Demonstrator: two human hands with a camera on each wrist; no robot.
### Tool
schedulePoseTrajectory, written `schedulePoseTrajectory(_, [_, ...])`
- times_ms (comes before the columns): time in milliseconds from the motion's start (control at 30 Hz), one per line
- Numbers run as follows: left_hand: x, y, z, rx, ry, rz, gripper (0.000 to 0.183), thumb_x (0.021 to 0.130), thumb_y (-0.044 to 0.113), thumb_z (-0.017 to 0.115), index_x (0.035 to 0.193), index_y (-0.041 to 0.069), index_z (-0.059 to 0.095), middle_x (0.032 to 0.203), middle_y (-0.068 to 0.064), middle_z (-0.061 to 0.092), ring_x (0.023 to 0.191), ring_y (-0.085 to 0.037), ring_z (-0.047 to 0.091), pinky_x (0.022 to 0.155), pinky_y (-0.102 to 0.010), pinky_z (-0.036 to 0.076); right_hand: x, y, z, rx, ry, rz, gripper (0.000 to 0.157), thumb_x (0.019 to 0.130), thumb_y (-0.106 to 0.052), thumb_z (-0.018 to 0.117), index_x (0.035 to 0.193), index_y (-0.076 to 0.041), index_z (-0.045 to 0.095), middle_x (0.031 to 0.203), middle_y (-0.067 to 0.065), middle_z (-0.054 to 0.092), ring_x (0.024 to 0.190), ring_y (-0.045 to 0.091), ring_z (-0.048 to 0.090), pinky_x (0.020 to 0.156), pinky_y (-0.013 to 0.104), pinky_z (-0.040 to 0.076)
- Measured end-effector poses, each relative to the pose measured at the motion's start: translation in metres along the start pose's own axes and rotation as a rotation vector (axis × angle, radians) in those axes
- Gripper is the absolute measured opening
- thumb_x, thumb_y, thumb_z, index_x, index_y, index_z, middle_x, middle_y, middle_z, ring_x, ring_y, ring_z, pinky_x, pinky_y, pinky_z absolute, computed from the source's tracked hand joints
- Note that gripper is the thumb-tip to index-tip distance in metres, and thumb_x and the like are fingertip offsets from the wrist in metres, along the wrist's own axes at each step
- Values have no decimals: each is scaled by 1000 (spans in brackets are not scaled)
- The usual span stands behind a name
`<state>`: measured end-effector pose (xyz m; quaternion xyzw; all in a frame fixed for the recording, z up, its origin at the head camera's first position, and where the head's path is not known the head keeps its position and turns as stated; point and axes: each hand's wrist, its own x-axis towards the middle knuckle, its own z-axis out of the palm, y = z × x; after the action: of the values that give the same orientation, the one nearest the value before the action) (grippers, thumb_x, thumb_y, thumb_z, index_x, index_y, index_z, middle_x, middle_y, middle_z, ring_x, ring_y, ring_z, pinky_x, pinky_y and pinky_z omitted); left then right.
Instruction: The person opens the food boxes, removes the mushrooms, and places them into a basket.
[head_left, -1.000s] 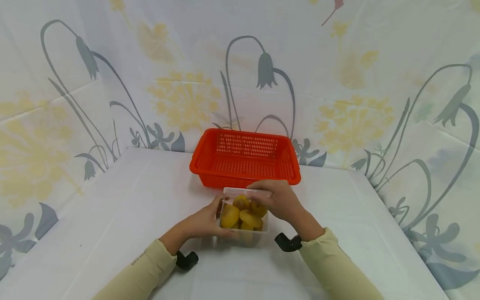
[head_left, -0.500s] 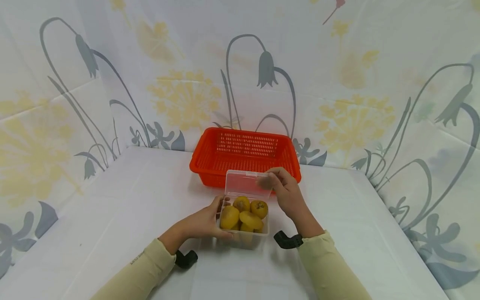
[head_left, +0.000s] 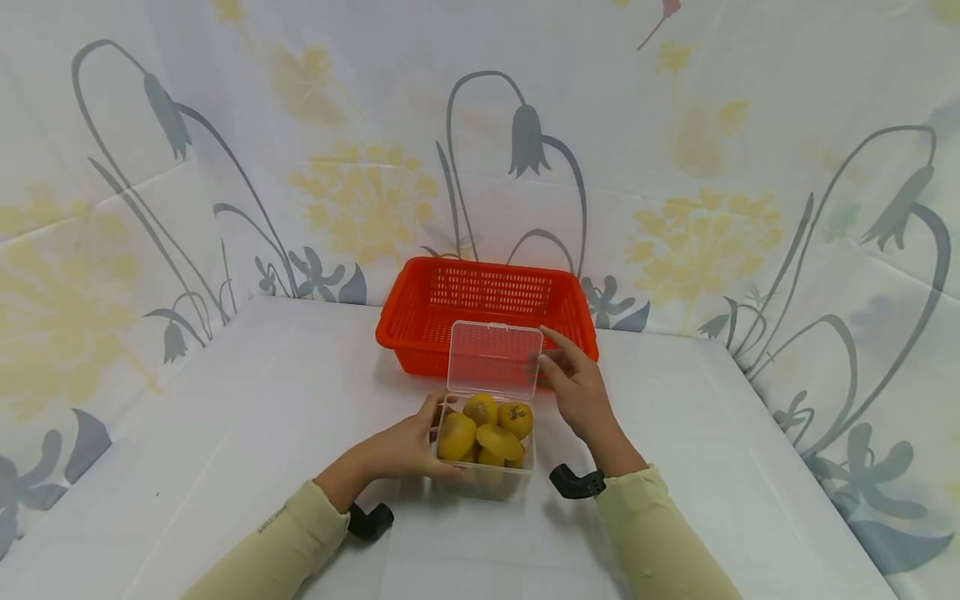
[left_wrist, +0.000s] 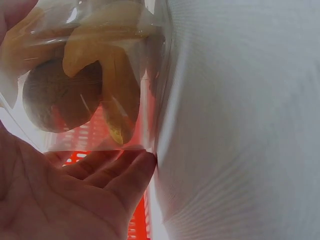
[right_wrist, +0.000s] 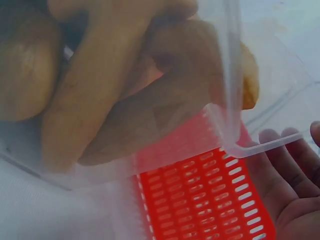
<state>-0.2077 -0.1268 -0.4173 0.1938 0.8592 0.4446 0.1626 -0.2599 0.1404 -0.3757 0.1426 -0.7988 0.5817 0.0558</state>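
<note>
A clear plastic box (head_left: 491, 482) stands on the table, filled with several yellow mushrooms (head_left: 480, 437). Through its wall, the left wrist view shows a curved mushroom stem (left_wrist: 120, 95) and a brown rounded one (left_wrist: 62, 95). My left hand (head_left: 393, 446) grips the box's left side, thumb along the front and fingers (left_wrist: 130, 172) round the far side. The hinged lid (head_left: 491, 358) stands raised at the back of the box. At the lid's right edge my right hand (head_left: 577, 392) holds it between thumb and fingers (right_wrist: 295, 165).
Right behind the box sits a red slotted plastic basket (head_left: 397, 337), partly seen through the lid. White cloth covers the table (head_left: 300, 400). A flower-printed sheet (head_left: 360, 100) hangs at the back and both sides.
The lid has swung from nearly flat over the mushrooms up and back to standing. My right hand moved away from me with it. The left hand keeps its grip on the box.
</note>
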Motion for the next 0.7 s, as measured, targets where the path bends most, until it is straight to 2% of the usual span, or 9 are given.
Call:
schedulePoseTrajectory(233, [0,-2,1,-35,0,17,107,68,40,85,146,27,13,154,-9,30,141,-32,35,112,-53,38,0,6,2,-51,36,32,48,97,-31,58,142,-40,44,111,11,67,96,24,71,83,35,59])
schedulePoseTrajectory(467, [0,-1,2,-9,14,21,112,67,43,85,150,28,10,150,-6,35,137,-29,40,111,-52,39,0,8,5,-71,58,69,41,96,-33,60,136,-28,52,107,13,69,93,24,73,78,34,60])
schedulePoseTrajectory(600, [-1,-1,2,-6,10,16,110,68,44,84,149,26,11,151,-9,32,137,-31,39,111,-53,39,0,8,7,-84,72,86,35,95,-29,62,129,-22,56,105,14,70,90,24,73,75,34,61])
schedulePoseTrajectory(700, [-1,-2,2,-8,14,8,107,68,43,84,147,24,15,151,-12,31,138,-34,37,112,-55,36,0,10,9,-91,73,95,34,95,-27,63,128,-22,57,104,13,70,88,24,74,73,33,61])
